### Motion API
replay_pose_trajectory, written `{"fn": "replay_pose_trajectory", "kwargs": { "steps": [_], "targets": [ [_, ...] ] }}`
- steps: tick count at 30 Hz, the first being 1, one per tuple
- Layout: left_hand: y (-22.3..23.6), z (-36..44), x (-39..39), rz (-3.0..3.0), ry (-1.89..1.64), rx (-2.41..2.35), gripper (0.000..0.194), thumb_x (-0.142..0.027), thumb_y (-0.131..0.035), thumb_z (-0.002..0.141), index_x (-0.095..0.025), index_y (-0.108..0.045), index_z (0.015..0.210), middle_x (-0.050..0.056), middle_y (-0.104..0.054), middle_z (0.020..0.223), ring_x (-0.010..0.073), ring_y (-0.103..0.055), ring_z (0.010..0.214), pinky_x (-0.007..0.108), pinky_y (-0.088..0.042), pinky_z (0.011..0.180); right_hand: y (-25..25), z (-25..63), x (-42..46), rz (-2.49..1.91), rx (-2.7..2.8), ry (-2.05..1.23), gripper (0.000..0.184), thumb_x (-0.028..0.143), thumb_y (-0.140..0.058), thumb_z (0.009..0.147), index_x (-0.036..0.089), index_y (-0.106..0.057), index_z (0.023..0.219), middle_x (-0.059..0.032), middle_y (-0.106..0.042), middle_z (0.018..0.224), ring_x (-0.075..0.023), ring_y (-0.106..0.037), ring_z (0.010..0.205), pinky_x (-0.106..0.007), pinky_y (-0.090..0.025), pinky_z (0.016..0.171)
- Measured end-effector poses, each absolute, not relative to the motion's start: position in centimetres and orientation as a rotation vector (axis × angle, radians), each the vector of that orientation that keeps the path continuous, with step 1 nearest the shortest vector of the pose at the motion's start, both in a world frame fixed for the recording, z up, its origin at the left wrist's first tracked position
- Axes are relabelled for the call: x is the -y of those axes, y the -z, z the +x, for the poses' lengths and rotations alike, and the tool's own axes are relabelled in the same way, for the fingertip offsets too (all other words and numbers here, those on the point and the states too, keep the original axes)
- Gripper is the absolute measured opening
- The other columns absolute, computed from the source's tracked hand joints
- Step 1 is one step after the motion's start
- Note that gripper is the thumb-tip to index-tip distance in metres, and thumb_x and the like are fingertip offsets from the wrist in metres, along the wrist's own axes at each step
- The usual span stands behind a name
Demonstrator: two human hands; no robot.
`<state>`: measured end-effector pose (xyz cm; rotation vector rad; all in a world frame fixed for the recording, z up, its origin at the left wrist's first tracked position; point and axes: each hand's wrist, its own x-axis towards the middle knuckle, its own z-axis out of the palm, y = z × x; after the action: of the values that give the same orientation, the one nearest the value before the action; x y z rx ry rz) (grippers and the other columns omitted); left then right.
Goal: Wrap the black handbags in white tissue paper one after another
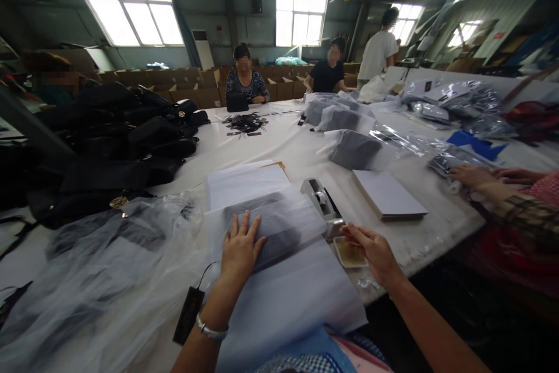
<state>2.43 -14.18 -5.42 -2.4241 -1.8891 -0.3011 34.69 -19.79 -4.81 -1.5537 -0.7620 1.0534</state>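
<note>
My left hand lies flat, fingers spread, on a dark bag wrapped in thin white tissue paper. A black hang tag on a cord sticks out from the wrapping beside my left wrist. Under the bundle, more white sheets reach toward my lap. My right hand is at the near end of a tape dispenser, thumb and fingers pinched together; what they hold is too small to make out. Just below those fingertips sits a shallow yellowish dish.
Black bags are heaped on the left, behind crumpled clear plastic. A stack of white card lies to the right, with wrapped bundles beyond. A co-worker's hands handle plastic at the right edge. Other people are across the table.
</note>
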Motion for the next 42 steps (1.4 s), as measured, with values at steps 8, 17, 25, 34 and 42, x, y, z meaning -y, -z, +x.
{"fn": "replay_pose_trajectory", "kwargs": {
  "steps": [8,17,25,34,42],
  "targets": [
    [5.6,2.3,14.1,-2.424,0.328,1.882,0.055,-0.044,-0.049,0.095,-0.028,-0.042,0.147,0.008,-0.036,0.156,0.0380,-0.029,0.143,0.050,-0.046,0.103,8.0,38.4,19.0,-1.793,1.252,-0.819,0.035,0.054,-0.069,0.073,0.021,-0.077,0.075,-0.0030,-0.069,0.060,-0.0202,-0.062,0.056,-0.032,-0.052,0.058],
    [5.9,2.3,14.0,-2.420,0.316,1.857,0.056,-0.043,-0.051,0.094,-0.026,-0.042,0.147,0.008,-0.037,0.156,0.0395,-0.029,0.143,0.051,-0.046,0.102,1.1,40.6,18.1,-1.665,2.271,-0.059,0.034,0.017,-0.045,0.092,0.026,-0.073,0.109,-0.0056,-0.074,0.106,-0.0224,-0.066,0.097,-0.032,-0.048,0.083],
    [5.8,2.4,14.0,-2.419,0.333,1.900,0.054,-0.041,-0.052,0.094,-0.029,-0.043,0.146,0.006,-0.036,0.156,0.0376,-0.029,0.144,0.050,-0.045,0.103,-2.7,32.6,8.8,-1.097,2.727,-0.105,0.031,0.041,-0.047,0.098,0.025,-0.073,0.092,-0.0038,-0.071,0.084,-0.0165,-0.064,0.081,-0.026,-0.042,0.072],
    [6.1,2.6,14.1,-2.397,0.335,1.917,0.058,-0.034,-0.059,0.091,-0.031,-0.042,0.146,0.005,-0.035,0.157,0.0387,-0.031,0.143,0.052,-0.047,0.102,-1.9,24.0,-0.6,-0.982,3.145,-0.115,0.022,0.043,-0.064,0.085,0.026,-0.077,0.082,-0.0030,-0.075,0.078,-0.0189,-0.067,0.075,-0.025,-0.038,0.060],
    [6.0,2.6,13.9,-2.403,0.342,1.923,0.057,-0.035,-0.059,0.092,-0.030,-0.043,0.146,0.006,-0.035,0.157,0.0388,-0.030,0.143,0.052,-0.047,0.102,-1.5,23.5,-2.6,-1.306,3.052,0.008,0.043,0.061,-0.069,0.077,0.019,-0.077,0.081,-0.0139,-0.075,0.082,-0.0278,-0.070,0.082,-0.028,-0.043,0.065]
  ]
}}
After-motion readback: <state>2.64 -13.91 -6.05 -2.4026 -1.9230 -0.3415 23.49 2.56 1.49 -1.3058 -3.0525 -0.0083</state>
